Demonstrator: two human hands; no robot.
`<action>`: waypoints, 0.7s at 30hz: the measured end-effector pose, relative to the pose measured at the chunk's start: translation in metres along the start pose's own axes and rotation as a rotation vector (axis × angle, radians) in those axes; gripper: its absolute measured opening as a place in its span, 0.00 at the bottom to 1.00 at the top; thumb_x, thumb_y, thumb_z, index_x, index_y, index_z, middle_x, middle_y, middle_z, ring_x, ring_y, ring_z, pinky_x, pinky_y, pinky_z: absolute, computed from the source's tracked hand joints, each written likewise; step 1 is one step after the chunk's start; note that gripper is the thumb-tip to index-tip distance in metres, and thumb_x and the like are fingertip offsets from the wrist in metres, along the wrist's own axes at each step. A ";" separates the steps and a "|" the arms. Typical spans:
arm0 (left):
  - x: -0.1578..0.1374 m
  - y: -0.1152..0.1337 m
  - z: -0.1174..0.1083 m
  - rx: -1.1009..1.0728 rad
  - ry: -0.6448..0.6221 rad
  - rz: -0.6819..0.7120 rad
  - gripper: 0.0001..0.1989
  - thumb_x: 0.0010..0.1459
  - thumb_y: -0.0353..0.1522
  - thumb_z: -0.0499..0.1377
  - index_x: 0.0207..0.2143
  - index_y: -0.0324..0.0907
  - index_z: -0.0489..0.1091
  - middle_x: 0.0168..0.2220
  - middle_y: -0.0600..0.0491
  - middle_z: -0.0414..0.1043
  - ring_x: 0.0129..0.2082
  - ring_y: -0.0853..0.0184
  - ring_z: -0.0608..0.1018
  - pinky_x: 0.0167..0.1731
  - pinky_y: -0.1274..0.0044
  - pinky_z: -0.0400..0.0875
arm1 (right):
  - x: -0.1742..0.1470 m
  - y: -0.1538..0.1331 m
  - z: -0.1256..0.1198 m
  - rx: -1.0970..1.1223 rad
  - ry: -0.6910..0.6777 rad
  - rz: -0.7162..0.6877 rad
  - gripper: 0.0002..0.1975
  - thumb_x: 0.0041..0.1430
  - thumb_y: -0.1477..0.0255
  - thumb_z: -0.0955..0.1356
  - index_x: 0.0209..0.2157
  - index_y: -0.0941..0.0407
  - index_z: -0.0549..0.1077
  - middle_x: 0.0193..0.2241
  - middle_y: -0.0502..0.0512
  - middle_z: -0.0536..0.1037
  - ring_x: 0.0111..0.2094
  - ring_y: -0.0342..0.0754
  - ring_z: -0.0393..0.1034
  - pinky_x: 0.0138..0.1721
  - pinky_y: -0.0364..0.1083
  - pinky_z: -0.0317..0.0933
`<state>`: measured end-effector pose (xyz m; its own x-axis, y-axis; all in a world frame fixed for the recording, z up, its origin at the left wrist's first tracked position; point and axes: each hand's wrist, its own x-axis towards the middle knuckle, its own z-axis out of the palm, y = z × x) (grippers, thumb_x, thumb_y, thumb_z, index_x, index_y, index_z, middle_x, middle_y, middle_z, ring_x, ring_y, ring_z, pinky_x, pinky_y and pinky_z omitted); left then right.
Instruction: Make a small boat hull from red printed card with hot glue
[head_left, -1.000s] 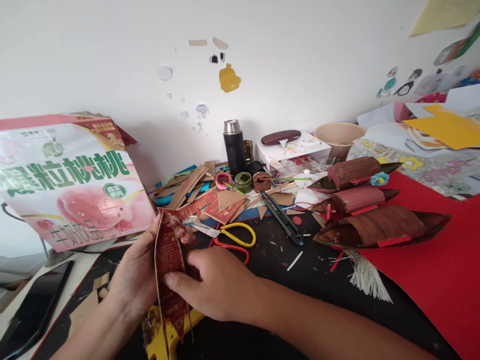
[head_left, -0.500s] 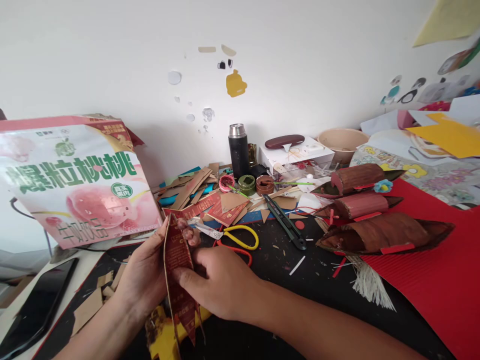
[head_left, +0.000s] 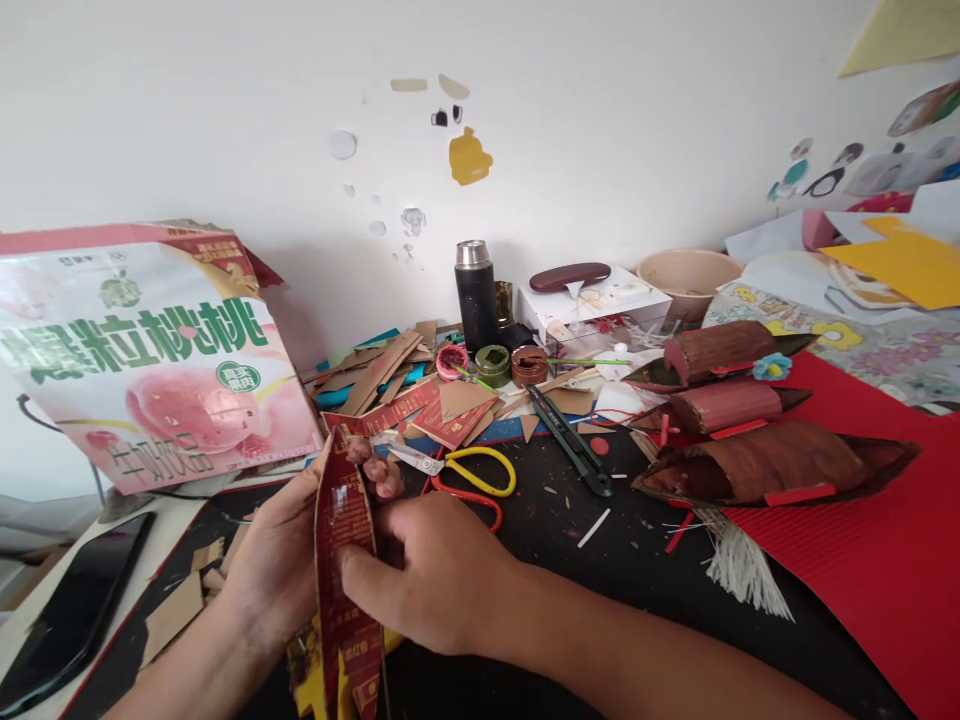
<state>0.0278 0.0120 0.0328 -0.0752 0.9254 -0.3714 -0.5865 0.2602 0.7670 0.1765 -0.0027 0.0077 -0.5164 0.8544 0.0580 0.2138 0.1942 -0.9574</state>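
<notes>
A long, pointed, boat-like piece of red printed cardboard (head_left: pixel 349 520) stands on end between my hands. My left hand (head_left: pixel 274 545) wraps round it from the left, its fingertips showing past the far edge. From the right, my right hand (head_left: pixel 442 565) pinches its wall, thumb on the printed face and fingers behind. Below the cardboard lies a yellow object (head_left: pixel 304 670) with brown stains, partly covered, so its kind is unclear. Just beyond my right hand rest scissors (head_left: pixel 480 472) with yellow and red handles. A dark green utility knife (head_left: pixel 570 440) lies farther right.
Three brown and reddish cardboard boats (head_left: pixel 787 465) sit at the right, partly on red corrugated sheet (head_left: pixel 885 560). Open paint jars (head_left: pixel 492 366), a black flask (head_left: pixel 475 300) and cardboard scraps (head_left: pixel 386 375) crowd the back. A drink carton (head_left: pixel 165 380) and phone (head_left: pixel 75 610) are left.
The cardboard piece has turned and shifted slightly left in my hands, so its inner printed face shows wider and its sides bow apart. Both hands keep their hold.
</notes>
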 end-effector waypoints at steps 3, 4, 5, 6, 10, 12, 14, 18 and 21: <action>0.000 -0.001 -0.003 -0.002 -0.043 -0.017 0.03 0.52 0.26 0.65 0.28 0.40 0.74 0.24 0.53 0.70 0.25 0.64 0.76 0.32 0.73 0.84 | 0.000 -0.001 0.000 0.005 -0.008 0.002 0.17 0.62 0.63 0.68 0.23 0.55 0.65 0.19 0.45 0.68 0.21 0.39 0.59 0.24 0.42 0.47; 0.000 -0.001 -0.004 -0.002 -0.049 -0.022 0.03 0.52 0.26 0.65 0.28 0.40 0.73 0.24 0.52 0.70 0.25 0.64 0.76 0.31 0.73 0.83 | 0.000 -0.001 0.000 0.007 -0.010 -0.001 0.17 0.62 0.63 0.68 0.23 0.55 0.66 0.19 0.44 0.68 0.21 0.39 0.59 0.24 0.42 0.47; 0.000 -0.001 -0.005 -0.007 -0.047 -0.022 0.03 0.51 0.26 0.65 0.28 0.40 0.73 0.24 0.52 0.69 0.25 0.64 0.76 0.30 0.74 0.83 | -0.001 -0.001 0.000 0.007 -0.012 -0.005 0.16 0.62 0.63 0.68 0.23 0.55 0.65 0.19 0.44 0.68 0.21 0.39 0.59 0.24 0.42 0.47; 0.000 -0.001 -0.005 -0.014 -0.039 -0.024 0.03 0.51 0.26 0.65 0.29 0.40 0.73 0.24 0.52 0.69 0.25 0.65 0.76 0.29 0.75 0.83 | -0.001 -0.002 -0.001 0.003 -0.013 -0.007 0.16 0.61 0.63 0.68 0.23 0.55 0.65 0.19 0.44 0.67 0.21 0.39 0.59 0.24 0.42 0.47; 0.000 -0.001 -0.007 -0.032 -0.012 -0.025 0.04 0.51 0.26 0.64 0.29 0.41 0.72 0.25 0.52 0.68 0.25 0.65 0.75 0.26 0.77 0.81 | -0.001 -0.003 -0.001 -0.019 -0.030 0.005 0.17 0.61 0.63 0.69 0.22 0.55 0.65 0.19 0.45 0.68 0.21 0.40 0.59 0.25 0.42 0.48; 0.000 -0.002 -0.007 -0.030 -0.023 -0.030 0.05 0.51 0.26 0.64 0.29 0.42 0.71 0.25 0.52 0.68 0.25 0.65 0.76 0.27 0.76 0.82 | -0.001 -0.003 -0.001 -0.017 -0.034 0.001 0.16 0.61 0.64 0.68 0.23 0.55 0.66 0.19 0.45 0.68 0.22 0.40 0.59 0.25 0.42 0.48; -0.001 -0.002 -0.007 -0.029 -0.034 -0.028 0.05 0.51 0.27 0.64 0.28 0.43 0.70 0.25 0.53 0.67 0.25 0.64 0.76 0.27 0.75 0.83 | -0.001 -0.003 -0.001 -0.008 -0.027 -0.010 0.16 0.61 0.65 0.68 0.23 0.55 0.65 0.19 0.44 0.67 0.21 0.40 0.59 0.25 0.42 0.48; -0.001 -0.002 -0.005 -0.033 -0.010 -0.037 0.04 0.54 0.27 0.62 0.28 0.43 0.70 0.25 0.53 0.67 0.25 0.65 0.76 0.26 0.76 0.82 | -0.001 -0.003 -0.001 -0.003 -0.026 -0.029 0.17 0.62 0.65 0.68 0.22 0.55 0.64 0.18 0.44 0.66 0.21 0.39 0.58 0.25 0.42 0.48; -0.001 -0.002 -0.003 -0.039 0.011 -0.044 0.04 0.57 0.28 0.60 0.28 0.41 0.71 0.24 0.52 0.67 0.24 0.66 0.75 0.25 0.77 0.81 | -0.001 -0.003 -0.001 -0.020 -0.029 -0.016 0.17 0.62 0.65 0.69 0.22 0.55 0.64 0.18 0.44 0.66 0.21 0.40 0.58 0.25 0.42 0.48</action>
<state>0.0265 0.0096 0.0305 -0.0571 0.9103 -0.4100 -0.6203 0.2895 0.7290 0.1772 -0.0033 0.0106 -0.5437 0.8368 0.0645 0.2218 0.2174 -0.9505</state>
